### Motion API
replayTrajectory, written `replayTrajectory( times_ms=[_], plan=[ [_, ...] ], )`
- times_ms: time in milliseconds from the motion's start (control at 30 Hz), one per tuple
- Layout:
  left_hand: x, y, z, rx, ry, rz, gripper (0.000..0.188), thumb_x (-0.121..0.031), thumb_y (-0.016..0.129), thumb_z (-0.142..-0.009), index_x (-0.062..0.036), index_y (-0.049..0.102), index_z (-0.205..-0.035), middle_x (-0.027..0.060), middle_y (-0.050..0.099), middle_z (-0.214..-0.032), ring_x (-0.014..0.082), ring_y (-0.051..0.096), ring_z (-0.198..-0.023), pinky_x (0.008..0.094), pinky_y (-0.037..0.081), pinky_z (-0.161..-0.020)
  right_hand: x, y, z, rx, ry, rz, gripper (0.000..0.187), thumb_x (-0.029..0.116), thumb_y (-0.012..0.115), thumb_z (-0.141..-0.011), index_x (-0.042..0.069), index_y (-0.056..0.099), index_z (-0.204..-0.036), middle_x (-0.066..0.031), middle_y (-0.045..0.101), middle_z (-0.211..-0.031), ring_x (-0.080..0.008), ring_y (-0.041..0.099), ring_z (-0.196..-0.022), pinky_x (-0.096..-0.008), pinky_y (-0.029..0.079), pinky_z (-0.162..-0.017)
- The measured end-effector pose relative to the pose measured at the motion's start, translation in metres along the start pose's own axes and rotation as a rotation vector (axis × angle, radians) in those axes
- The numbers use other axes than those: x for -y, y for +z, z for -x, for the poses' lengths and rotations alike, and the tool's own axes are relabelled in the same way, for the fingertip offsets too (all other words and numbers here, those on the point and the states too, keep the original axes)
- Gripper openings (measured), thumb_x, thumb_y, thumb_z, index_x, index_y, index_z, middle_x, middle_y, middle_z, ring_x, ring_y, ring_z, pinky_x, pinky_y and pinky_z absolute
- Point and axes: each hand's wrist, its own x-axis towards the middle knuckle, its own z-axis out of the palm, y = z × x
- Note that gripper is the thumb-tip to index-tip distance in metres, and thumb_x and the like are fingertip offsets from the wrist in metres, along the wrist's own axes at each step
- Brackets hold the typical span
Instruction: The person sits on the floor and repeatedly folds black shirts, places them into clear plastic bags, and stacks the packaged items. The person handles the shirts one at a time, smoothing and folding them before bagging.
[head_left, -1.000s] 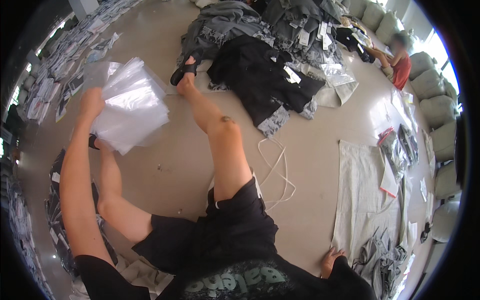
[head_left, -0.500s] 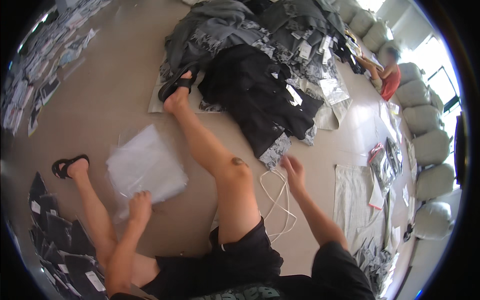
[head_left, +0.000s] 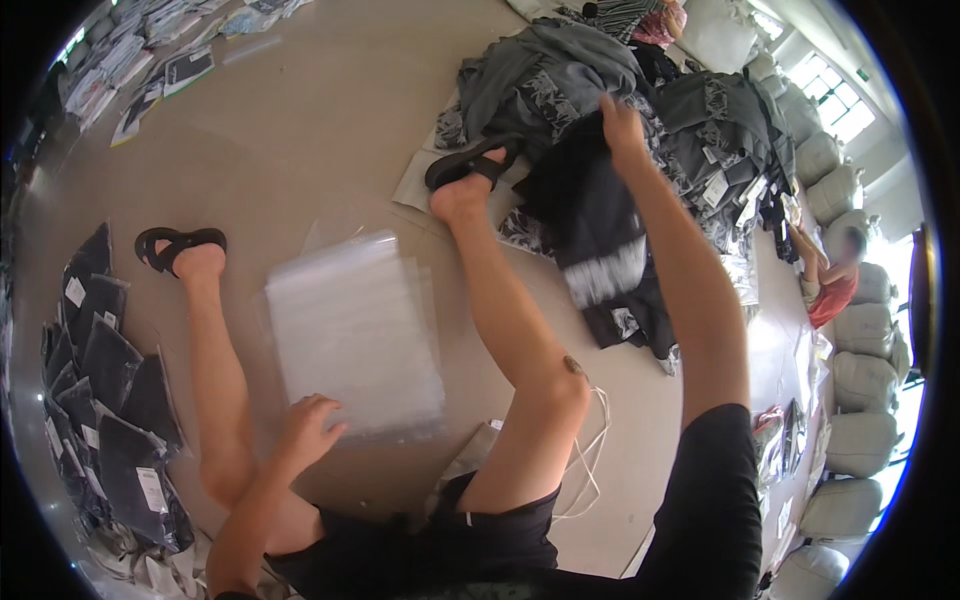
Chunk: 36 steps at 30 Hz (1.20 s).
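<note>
My right hand [head_left: 622,130], arm stretched far out, is closed on a black garment [head_left: 570,185] at the front of the clothes heap. Motion blurs the part of the cloth below that hand, along with its pale patterned edge [head_left: 605,275]. More black cloth with white tags [head_left: 635,325] lies lower down on the floor. Fingers apart and holding nothing, my left hand [head_left: 310,430] hovers by the near left corner of a stack of clear plastic bags [head_left: 350,330]. The bags lie flat between my legs.
Grey patterned garments [head_left: 550,70] with tags heap up behind the black one. Bagged dark garments [head_left: 120,420] lie at left. A white cord [head_left: 590,470] loops beside my knee. Another person in red [head_left: 835,290] sits at far right, near large stuffed sacks [head_left: 865,385].
My right hand has moved from near my knee up to the heap and taken hold of the black garment. My left hand has opened its fingers. The view has swung leftward.
</note>
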Motion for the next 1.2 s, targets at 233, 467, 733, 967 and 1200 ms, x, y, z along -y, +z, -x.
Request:
replayTrajectory(
  times_ms=[233, 467, 733, 967, 1200],
  plan=[
    [-0.011, -0.035, -0.066, -0.359, 0.035, 0.324, 0.048, -0.013, 0.08, -0.09, -0.0044, 0.065, -0.135, 0.013, 0.071, -0.12, 0.0271, 0.071, -0.102, 0.0379, 0.057, -0.089, 0.303, -0.049, -0.005, 0.597, -0.263, -0.812, 0.037, 0.036, 0.06, -0.11, 0.001, 0.072, -0.114, -0.0096, 0.077, -0.104, -0.0198, 0.074, -0.096, -0.0335, 0.059, -0.088],
    [-0.01, -0.179, -0.128, -0.769, -0.051, 0.793, 0.081, -0.016, 0.082, -0.094, -0.0079, 0.039, -0.162, 0.0223, 0.051, -0.152, 0.0223, 0.058, -0.13, 0.0338, 0.054, -0.102, 0.449, -0.037, 0.07, 0.983, -0.34, -1.243, 0.033, 0.035, 0.06, -0.109, 0.005, 0.071, -0.105, -0.0085, 0.078, -0.103, -0.0222, 0.075, -0.097, -0.0391, 0.058, -0.096],
    [-0.016, -0.201, -0.135, -0.73, -0.238, 0.813, 0.078, -0.023, 0.084, -0.089, 0.0017, 0.042, -0.15, 0.0195, 0.057, -0.142, 0.0235, 0.06, -0.128, 0.0332, 0.053, -0.104, 0.52, -0.014, 0.127, 1.341, -0.203, -1.324, 0.039, 0.042, 0.059, -0.109, 0.007, 0.072, -0.101, -0.009, 0.078, -0.104, -0.0236, 0.074, -0.101, -0.0417, 0.056, -0.1],
    [-0.052, -0.245, -0.12, -0.84, -0.031, 1.091, 0.042, -0.013, 0.072, -0.094, -0.002, 0.055, -0.132, 0.0122, 0.064, -0.127, 0.0189, 0.063, -0.116, 0.032, 0.054, -0.101, 0.519, -0.015, 0.142, 1.333, -0.094, -1.338, 0.041, 0.041, 0.059, -0.109, 0.003, 0.072, -0.104, -0.0097, 0.077, -0.1, -0.0209, 0.072, -0.097, -0.0396, 0.055, -0.095],
    [-0.06, -0.328, -0.019, -1.043, 0.224, 1.061, 0.016, -0.002, 0.06, -0.1, -0.0057, 0.067, -0.114, 0.0049, 0.071, -0.113, 0.0142, 0.067, -0.105, 0.0307, 0.055, -0.097, 0.492, 0.005, 0.142, 1.15, -0.21, -1.26, 0.043, 0.04, 0.06, -0.108, -0.001, 0.072, -0.107, -0.01, 0.076, -0.096, -0.0175, 0.069, -0.093, -0.037, 0.054, -0.089]
  ],
)
